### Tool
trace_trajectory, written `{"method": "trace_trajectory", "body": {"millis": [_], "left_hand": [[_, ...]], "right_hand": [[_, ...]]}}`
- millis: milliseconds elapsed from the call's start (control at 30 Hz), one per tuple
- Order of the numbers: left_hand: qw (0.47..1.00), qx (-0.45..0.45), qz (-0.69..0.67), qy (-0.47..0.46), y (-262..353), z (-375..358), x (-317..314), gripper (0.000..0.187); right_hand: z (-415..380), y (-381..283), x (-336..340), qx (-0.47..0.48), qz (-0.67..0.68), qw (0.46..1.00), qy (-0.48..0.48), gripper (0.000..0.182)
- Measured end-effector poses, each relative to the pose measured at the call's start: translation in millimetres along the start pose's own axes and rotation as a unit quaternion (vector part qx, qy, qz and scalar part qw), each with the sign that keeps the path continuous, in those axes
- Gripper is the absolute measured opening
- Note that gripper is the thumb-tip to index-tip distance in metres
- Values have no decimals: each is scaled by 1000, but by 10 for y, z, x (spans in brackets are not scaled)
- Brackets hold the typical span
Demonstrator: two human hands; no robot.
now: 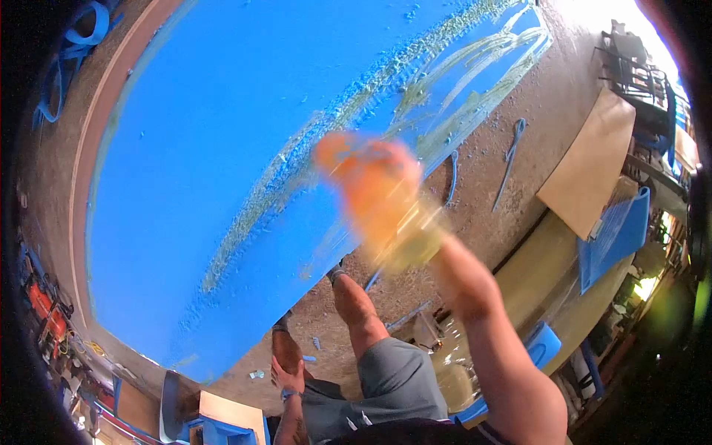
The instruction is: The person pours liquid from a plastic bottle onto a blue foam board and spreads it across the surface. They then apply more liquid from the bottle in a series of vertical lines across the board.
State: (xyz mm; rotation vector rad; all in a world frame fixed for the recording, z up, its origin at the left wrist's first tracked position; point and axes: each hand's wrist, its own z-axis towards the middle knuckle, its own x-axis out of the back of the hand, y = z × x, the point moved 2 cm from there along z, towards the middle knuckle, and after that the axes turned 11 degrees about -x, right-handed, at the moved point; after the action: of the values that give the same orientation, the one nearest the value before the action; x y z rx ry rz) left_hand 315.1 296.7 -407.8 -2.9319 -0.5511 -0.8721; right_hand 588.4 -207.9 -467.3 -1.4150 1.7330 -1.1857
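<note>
From my end of the feed, the blue panel fills most of the view, lying flat beyond the person's legs. The right hand is over the panel's near right edge, so smeared by motion that I cannot tell whether it touches the surface or what its fingers grasp. It looks wrapped in an orange glove with a yellowish cuff. The left hand rests on the leg just outside the panel's near edge, fingers loose, gripping nothing I can see.

A band of crumbs runs diagonally across the panel, and olive smears streak its far right corner. I judge the panel soft on top, since it seems to shed bits, and bendy if the curled blue strip on the floor to its right is the same stuff. I expect it to be light for its area but awkward and floppy, perhaps slick or tacky along the smears. I would take hold with both palms at the cleaner left edge, beside the brown border, and avoid pinching, which might tear it.
</note>
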Motion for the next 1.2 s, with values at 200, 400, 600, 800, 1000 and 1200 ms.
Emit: {"method": "trace_trajectory", "body": {"millis": [200, 400, 600, 800, 1000, 1200], "left_hand": [[999, -21, -41, 29, -5, -80, -52, 96], [999, -6, -33, 35, 106, -124, -12, 92], [997, -4, -57, 43, -39, -132, -50, 94], [996, 0, -72, 53, -266, -274, -143, 92], [1000, 10, -2, -2, -547, -296, -54, 93], [998, 35, 43, -31, -1183, -198, 72, 94]], "right_hand": [[1027, -411, 1568, 82, -234, 876, 413, 29], [305, -325, 60, 137, -79, 957, 244, 30], [408, -481, -77, 83, -47, 995, 27, 32], [1216, -670, 1364, 37, -164, 909, 380, 38], [-115, -146, -783, 101, -70, 951, 285, 30], [-1630, 303, -3168, 135, -129, 980, -66, 21]]}}
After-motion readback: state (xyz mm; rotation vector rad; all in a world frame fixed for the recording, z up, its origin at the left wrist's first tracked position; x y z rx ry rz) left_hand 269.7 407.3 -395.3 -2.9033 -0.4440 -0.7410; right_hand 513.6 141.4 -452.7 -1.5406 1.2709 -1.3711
